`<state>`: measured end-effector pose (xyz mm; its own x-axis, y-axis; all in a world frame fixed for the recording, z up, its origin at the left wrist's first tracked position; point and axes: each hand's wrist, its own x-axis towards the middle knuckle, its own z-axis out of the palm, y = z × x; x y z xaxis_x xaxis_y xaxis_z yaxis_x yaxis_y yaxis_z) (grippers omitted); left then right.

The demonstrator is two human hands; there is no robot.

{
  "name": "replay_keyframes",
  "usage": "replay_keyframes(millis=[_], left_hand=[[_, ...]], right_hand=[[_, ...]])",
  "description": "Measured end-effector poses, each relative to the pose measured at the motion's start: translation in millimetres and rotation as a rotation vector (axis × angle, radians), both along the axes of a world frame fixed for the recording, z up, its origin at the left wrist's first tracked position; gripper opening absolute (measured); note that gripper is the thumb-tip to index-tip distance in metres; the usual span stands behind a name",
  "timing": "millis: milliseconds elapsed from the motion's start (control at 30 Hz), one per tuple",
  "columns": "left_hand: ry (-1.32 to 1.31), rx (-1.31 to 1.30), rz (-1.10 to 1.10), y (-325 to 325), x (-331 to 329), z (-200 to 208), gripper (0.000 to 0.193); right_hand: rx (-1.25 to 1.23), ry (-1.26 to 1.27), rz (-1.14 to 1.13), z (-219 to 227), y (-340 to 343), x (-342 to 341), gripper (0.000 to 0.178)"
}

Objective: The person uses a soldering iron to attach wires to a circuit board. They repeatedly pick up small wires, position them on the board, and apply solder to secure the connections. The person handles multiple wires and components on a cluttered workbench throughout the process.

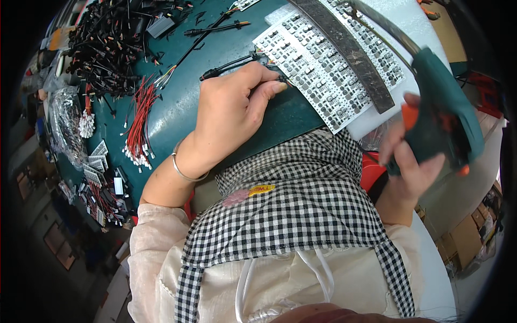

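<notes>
My left hand [229,107] is pinched, thumb against forefinger, at the near left edge of a white circuit board panel [323,89]. Thin coloured wire ends show at the fingertips, and a black cable [229,69] emerges behind the knuckles. My right hand [406,164], slightly blurred, grips a green soldering gun [449,102] with orange parts. The gun is held to the right of the panel, and its metal tube curves up over the far side. Across the panel lies a dark, worn metal bar [353,51].
White foam [371,121] lies under the panel on the green table [274,116]. A heap of black cables [107,48] fills the far left. Closer are bundled red wires [141,121], a clear plastic bag [65,121] and small boards with wires [97,161].
</notes>
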<state>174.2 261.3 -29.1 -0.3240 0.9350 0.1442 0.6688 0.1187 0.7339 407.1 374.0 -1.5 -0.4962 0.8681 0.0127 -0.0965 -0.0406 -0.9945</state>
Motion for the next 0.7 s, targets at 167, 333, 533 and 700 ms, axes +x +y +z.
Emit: replay_keyframes(millis=[167,333,533,700], left_hand=[[0.115,-0.057,0.017,3,-3,-8,0.004],[0.085,-0.060,0.070,5,-4,-8,0.005],[0.177,-0.023,0.076,6,-2,-11,0.007],[0.181,-0.030,0.061,6,-5,-12,0.007]], right_hand=[[-0.068,0.006,0.010,14,-6,39,0.083],[-0.202,0.009,0.026,7,-14,42,0.086],[-0.316,-0.090,-0.002,3,-30,36,0.079],[-0.300,-0.124,0.046,1,-28,32,0.074]])
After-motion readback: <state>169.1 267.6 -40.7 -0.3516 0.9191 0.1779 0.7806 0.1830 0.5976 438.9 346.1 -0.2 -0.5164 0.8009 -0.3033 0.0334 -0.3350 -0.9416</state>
